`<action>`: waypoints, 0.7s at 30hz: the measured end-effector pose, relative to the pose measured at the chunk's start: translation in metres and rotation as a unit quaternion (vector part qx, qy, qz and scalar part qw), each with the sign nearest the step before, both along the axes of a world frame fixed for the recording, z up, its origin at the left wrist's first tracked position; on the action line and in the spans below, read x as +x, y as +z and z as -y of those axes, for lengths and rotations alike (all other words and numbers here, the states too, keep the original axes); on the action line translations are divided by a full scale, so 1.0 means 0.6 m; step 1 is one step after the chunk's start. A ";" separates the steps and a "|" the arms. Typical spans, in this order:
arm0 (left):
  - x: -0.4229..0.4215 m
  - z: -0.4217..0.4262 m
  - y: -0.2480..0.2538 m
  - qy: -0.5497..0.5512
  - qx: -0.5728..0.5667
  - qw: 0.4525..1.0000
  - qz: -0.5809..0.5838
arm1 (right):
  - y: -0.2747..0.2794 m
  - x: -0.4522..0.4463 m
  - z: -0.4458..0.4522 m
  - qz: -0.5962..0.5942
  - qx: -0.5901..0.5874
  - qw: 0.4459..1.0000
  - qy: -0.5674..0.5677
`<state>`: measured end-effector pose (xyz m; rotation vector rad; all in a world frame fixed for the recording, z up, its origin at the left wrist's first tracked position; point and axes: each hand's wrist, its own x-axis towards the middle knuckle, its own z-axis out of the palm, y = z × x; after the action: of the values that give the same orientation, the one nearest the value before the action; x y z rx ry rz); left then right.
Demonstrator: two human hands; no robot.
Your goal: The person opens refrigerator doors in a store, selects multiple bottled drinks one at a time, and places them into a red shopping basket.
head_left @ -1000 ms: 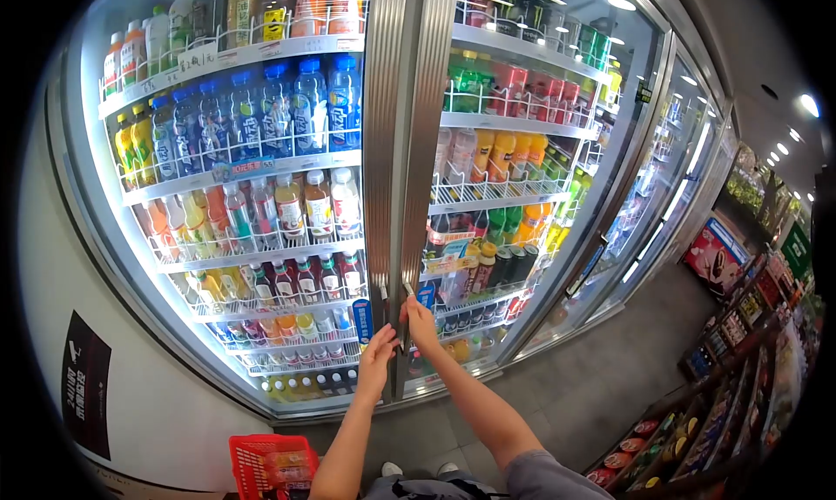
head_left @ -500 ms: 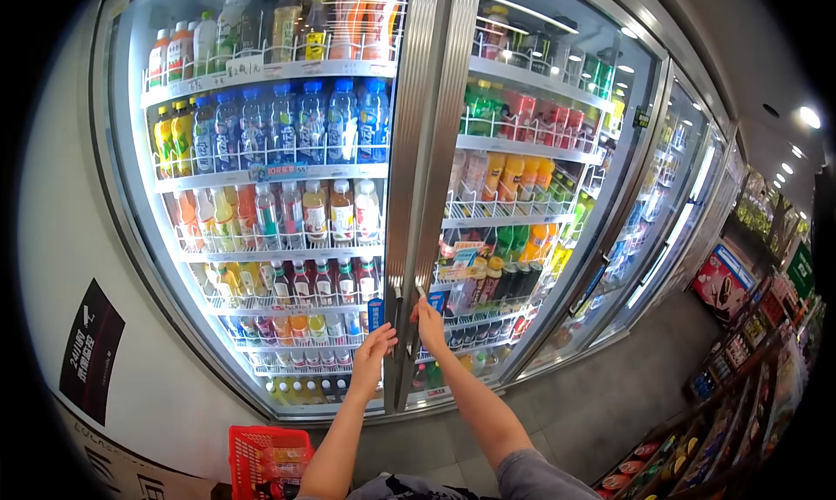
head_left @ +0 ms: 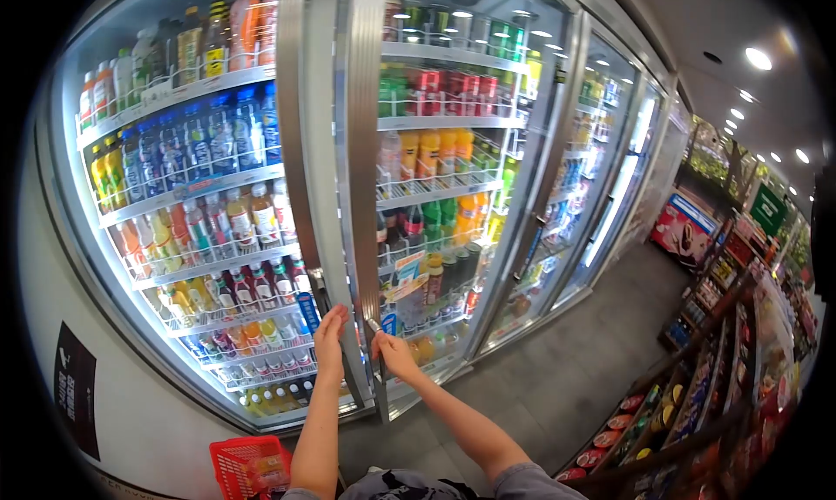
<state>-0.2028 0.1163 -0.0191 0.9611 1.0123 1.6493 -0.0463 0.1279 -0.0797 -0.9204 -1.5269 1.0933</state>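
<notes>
My right hand (head_left: 396, 354) has its fingers curled around the metal door handle (head_left: 374, 325) of the right glass fridge door (head_left: 359, 152). That door stands slightly ajar, its lower edge out from the frame. My left hand (head_left: 329, 339) is raised beside the edge of the left glass door (head_left: 296, 152), holding nothing, fingers stretched out. Whether it touches that door I cannot tell. The left door looks closed. Behind the glass, shelves hold blue-capped bottles (head_left: 222, 143), orange juice bottles (head_left: 428, 154) and red cans (head_left: 428, 91).
On the floor at lower left stands a red shopping basket (head_left: 248, 467) with packaged items in it. More glass-door fridges (head_left: 601, 134) line the wall to the right. Slanted snack shelves (head_left: 688, 404) run along the right side, across the grey tiled floor (head_left: 557, 347).
The right door has come outward from its closed position, with my right hand on its handle. The gap between the doors has widened. My view has turned to the right.
</notes>
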 end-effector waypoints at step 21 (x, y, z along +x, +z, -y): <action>0.305 0.234 0.006 -0.214 0.018 0.976 0.041 | 0.106 0.225 0.411 -0.059 0.280 0.920 -0.267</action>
<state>-0.0196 -0.0243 -0.0153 1.0417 0.6646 1.3365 0.0886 -0.1187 -0.0162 -0.7764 -1.2724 0.2821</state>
